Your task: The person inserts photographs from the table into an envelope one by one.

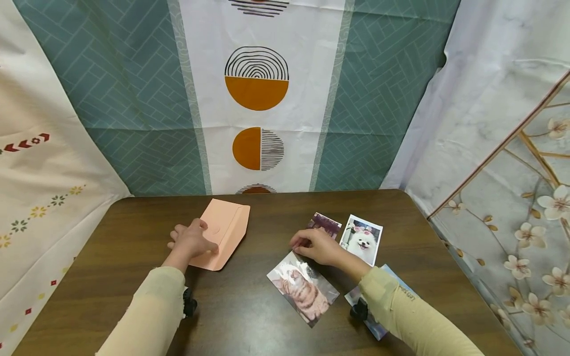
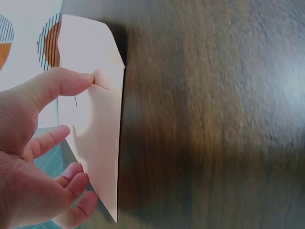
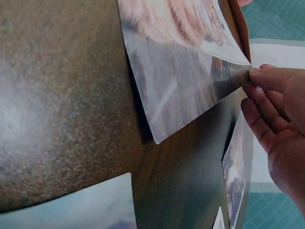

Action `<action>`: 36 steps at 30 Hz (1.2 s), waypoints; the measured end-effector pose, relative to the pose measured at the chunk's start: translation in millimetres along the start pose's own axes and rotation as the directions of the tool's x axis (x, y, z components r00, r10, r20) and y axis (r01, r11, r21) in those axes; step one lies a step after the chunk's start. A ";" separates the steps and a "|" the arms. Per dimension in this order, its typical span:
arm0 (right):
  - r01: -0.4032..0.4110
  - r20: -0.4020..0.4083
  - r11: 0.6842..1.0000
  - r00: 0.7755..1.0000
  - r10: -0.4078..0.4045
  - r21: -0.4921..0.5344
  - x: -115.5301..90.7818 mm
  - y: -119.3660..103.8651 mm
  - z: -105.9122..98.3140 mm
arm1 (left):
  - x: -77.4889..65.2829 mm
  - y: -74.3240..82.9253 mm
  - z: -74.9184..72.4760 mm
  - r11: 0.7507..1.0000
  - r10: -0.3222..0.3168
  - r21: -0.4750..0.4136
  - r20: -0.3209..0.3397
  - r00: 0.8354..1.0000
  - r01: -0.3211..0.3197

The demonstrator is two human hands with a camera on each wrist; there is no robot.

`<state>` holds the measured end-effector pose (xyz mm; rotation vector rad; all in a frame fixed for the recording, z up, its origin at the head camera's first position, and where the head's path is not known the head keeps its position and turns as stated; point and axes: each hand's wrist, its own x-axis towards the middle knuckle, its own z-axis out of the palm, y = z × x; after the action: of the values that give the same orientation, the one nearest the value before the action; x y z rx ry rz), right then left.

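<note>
Looks like early days here, if you ask me. The peach paper envelope [image 1: 227, 230] lies toward the left of the brown wood-look surface [image 1: 124, 242], its flap seemingly folded out to the right. Left of the two hands [image 1: 191, 241] has its fingers loosely spread on it, thumb pressing on the face near the slit — more steadying than clenching. Can't tell if anything's tucked inside.

The right hand [image 1: 320, 245] is pinching a corner of a glossy rectangular photo of an orange striped cat [image 1: 307, 296], which looks slightly raised, with shadow under one edge. So that one's picked up, but it's well apart from the envelope. Three others lie loose: a dark purplish photo [image 1: 328, 223], a white-bordered photo of a fluffy white dog [image 1: 361, 242] and a pale bluish photo [image 1: 376, 330], partly hidden under the right arm.

Brands? None I can spot — the visible side of the envelope looks plain. There's small dark lettering on the pale yellow right sleeve [image 1: 414, 311], maybe starting "Let", but too tiny to swear to.
</note>
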<state>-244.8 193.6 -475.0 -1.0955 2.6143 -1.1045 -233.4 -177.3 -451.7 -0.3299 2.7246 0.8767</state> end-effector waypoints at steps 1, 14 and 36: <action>0.000 0.003 1.000 1.000 0.000 0.001 0.1 0.1 0.4 | -0.1 -0.2 0.1 1.000 -0.005 0.000 0.000 1.000 0.005; -0.040 -0.038 0.997 0.998 0.042 0.064 0.6 4.4 -1.3 | 1.2 -4.4 1.1 1.000 -0.016 -0.027 -0.018 1.000 0.016; -0.102 -0.046 0.989 0.993 0.108 0.110 5.0 10.5 -3.2 | -8.6 8.8 9.3 0.996 0.078 -0.026 -0.159 0.984 -0.083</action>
<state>-255.6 197.3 -478.7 -0.9092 2.5826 -1.2495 -226.3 -163.6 -451.6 -0.3099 2.8898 0.9547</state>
